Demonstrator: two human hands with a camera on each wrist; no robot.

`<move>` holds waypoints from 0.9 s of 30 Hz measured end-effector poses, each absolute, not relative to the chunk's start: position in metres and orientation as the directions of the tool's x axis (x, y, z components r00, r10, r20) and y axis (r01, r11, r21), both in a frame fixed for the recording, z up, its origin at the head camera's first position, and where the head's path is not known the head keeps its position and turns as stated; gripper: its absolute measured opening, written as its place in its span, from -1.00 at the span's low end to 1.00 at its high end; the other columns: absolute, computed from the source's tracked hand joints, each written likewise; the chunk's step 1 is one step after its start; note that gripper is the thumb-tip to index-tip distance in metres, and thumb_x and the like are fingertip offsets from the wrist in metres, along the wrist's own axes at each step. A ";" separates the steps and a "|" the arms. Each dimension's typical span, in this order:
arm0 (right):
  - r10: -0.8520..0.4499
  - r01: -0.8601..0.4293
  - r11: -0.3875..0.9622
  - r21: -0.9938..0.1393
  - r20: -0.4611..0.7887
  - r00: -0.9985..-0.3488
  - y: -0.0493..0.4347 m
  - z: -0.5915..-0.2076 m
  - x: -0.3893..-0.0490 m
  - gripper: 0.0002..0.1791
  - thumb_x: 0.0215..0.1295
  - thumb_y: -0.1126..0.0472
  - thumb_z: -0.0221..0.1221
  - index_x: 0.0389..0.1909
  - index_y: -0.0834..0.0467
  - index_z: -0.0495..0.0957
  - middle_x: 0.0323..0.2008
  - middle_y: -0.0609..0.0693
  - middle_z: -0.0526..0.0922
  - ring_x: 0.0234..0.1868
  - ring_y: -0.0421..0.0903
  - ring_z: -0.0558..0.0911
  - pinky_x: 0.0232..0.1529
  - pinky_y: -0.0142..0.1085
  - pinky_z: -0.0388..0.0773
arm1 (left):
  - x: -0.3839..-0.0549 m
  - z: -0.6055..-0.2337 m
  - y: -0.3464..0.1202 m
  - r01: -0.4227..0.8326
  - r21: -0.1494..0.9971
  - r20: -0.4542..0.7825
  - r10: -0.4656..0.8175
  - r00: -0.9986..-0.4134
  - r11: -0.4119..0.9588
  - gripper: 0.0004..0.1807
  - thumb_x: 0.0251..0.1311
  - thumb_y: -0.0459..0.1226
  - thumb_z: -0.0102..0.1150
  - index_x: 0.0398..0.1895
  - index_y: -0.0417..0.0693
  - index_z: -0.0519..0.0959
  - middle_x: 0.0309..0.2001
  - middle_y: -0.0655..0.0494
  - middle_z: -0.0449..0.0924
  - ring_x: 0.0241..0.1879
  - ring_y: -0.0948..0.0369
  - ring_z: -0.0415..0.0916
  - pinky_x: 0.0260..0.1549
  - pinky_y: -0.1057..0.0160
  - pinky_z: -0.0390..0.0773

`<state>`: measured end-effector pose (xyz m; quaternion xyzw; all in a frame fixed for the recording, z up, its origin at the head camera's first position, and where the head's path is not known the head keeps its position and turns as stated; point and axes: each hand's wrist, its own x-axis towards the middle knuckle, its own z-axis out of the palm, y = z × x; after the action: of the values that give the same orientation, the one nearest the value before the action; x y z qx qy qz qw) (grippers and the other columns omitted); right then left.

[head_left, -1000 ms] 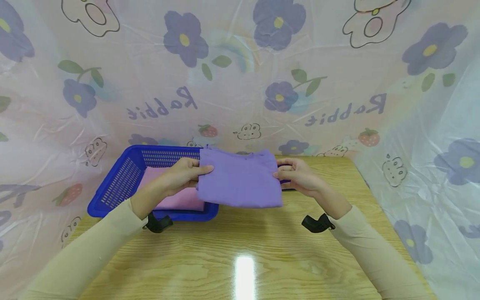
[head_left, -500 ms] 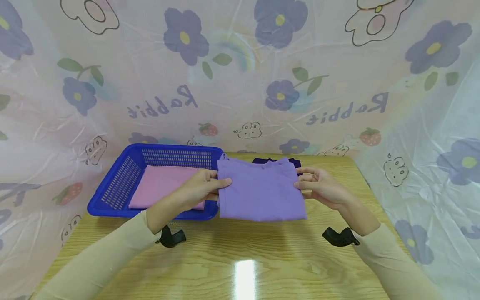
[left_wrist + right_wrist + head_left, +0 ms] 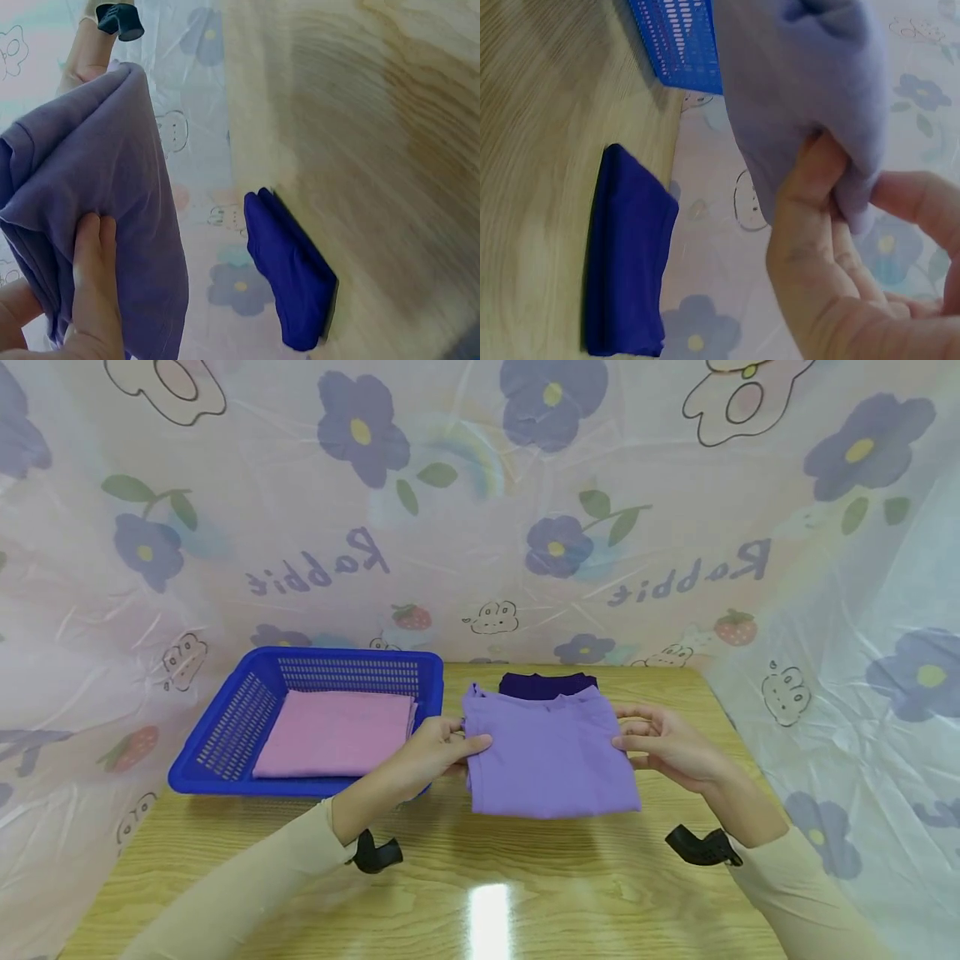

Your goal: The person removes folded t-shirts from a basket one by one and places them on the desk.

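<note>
A folded lavender shirt (image 3: 551, 760) hangs above the table, its neckline edge toward the back. At its left edge my left hand (image 3: 427, 756) pinches it, thumb on top and fingers underneath. My right hand (image 3: 671, 747) pinches the opposite edge the same way. In the left wrist view the layered folds of the shirt (image 3: 112, 187) show, with fingers (image 3: 94, 262) pressed against its underside. The right wrist view has the cloth (image 3: 802, 97) held between thumb and fingers. Behind the shirt, a folded dark purple garment (image 3: 547, 685) lies on the table, partly hidden in the head view.
A blue plastic basket (image 3: 183, 777) stands at the left of the wooden table (image 3: 420, 893), with a folded pink garment (image 3: 337, 735) lying in it. A curtain printed with flowers and rabbits (image 3: 450, 552) hangs behind the table and along its sides.
Both hands have carried the lavender shirt right and toward the body, away from over the basket. More of the pink garment and the dark purple garment now shows.
</note>
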<state>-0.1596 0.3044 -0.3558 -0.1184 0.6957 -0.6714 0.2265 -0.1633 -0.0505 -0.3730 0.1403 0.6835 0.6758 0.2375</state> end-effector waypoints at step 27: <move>-0.440 0.184 0.084 -0.979 -0.202 -0.875 0.329 -0.409 -0.147 -0.66 0.40 0.47 0.09 0.13 0.23 0.31 -0.32 -0.08 0.64 -0.28 -0.16 0.63 -0.21 -0.18 0.67 | -0.157 -0.430 -0.016 -0.214 0.975 -0.215 0.465 -0.859 0.055 -0.55 0.44 -0.33 0.11 0.26 -0.49 0.39 -0.09 -0.24 0.69 -0.17 0.12 0.67 -0.12 0.09 0.68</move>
<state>-0.1472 0.3287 -0.4089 -0.0915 0.6984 -0.6707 0.2325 -0.1569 -0.0155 -0.4298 0.0918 0.6823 0.6811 0.2492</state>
